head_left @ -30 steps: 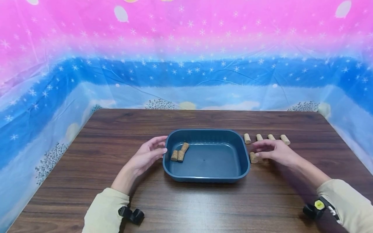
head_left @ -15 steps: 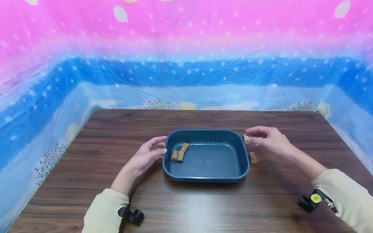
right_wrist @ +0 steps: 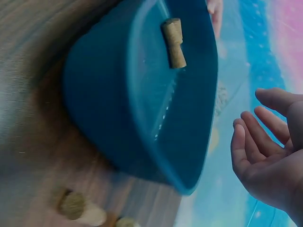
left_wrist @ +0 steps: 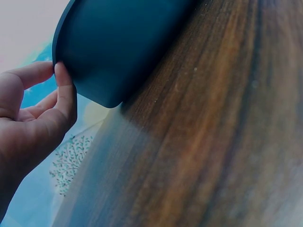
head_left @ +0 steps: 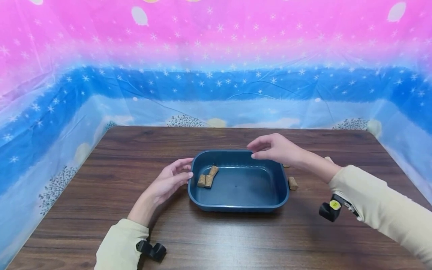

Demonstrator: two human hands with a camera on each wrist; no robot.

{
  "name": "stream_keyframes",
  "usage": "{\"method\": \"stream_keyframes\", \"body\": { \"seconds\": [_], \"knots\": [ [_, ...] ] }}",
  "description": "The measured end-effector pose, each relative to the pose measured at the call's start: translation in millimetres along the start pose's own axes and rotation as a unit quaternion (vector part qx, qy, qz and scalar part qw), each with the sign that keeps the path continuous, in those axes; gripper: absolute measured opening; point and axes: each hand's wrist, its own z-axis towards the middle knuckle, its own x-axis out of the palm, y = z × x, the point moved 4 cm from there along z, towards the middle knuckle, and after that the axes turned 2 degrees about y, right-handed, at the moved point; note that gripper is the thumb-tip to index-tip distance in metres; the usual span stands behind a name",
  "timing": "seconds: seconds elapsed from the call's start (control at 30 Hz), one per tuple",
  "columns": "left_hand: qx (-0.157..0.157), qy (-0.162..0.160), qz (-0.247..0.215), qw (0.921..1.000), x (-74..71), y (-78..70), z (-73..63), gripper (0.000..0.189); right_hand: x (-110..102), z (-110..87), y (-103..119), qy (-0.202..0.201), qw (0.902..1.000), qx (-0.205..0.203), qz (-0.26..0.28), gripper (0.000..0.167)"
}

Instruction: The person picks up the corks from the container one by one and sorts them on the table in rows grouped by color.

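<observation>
A dark blue plastic tub (head_left: 236, 206) stands on the table, with three wine corks (head_left: 209, 181) lying at the left of its floor. My left hand (head_left: 167, 182) grips the tub's left end, thumb at the rim and a fingertip against the outer wall in the left wrist view. Over the tub's back right corner hovers my right hand (head_left: 276, 149). Its fingers (right_wrist: 240, 142) are spread and loosely bent, with nothing between them in the right wrist view. A single cork (head_left: 293, 183) lies just right of the tub.
Behind my right forearm more corks on the table are mostly hidden; one cork (head_left: 328, 159) peeks out above the wrist. The brown wood-grain table (head_left: 216, 240) ends at a pink and blue snowflake cloth (head_left: 216, 82) hanging around its back and sides.
My right hand has moved from the loose cork to the back row of corks, then left and up over the tub's back right corner. My left hand and the tub have stayed put.
</observation>
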Motion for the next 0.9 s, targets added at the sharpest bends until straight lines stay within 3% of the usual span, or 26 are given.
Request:
{"method": "stream_keyframes", "body": {
  "seconds": [0.2,0.37,0.7,0.9],
  "knots": [
    [0.005,0.002,-0.003,1.0,-0.3,-0.5,0.0,0.054,16,30.0,20,0.066,0.9963,-0.038,-0.04,0.033],
    [0.003,0.006,-0.003,1.0,0.8,0.1,0.2,0.054,36,46.6,24,0.108,0.9914,-0.054,-0.05,0.033],
    [0.001,0.003,-0.006,1.0,-1.8,-1.1,1.2,0.053,66,74.0,34,0.135,0.9826,-0.081,-0.099,0.031],
    [-0.001,0.01,-0.014,0.9999,-2.4,1.0,0.7,0.054,81,83.2,27,0.158,0.9727,-0.094,-0.142,0.034]
  ]
}}
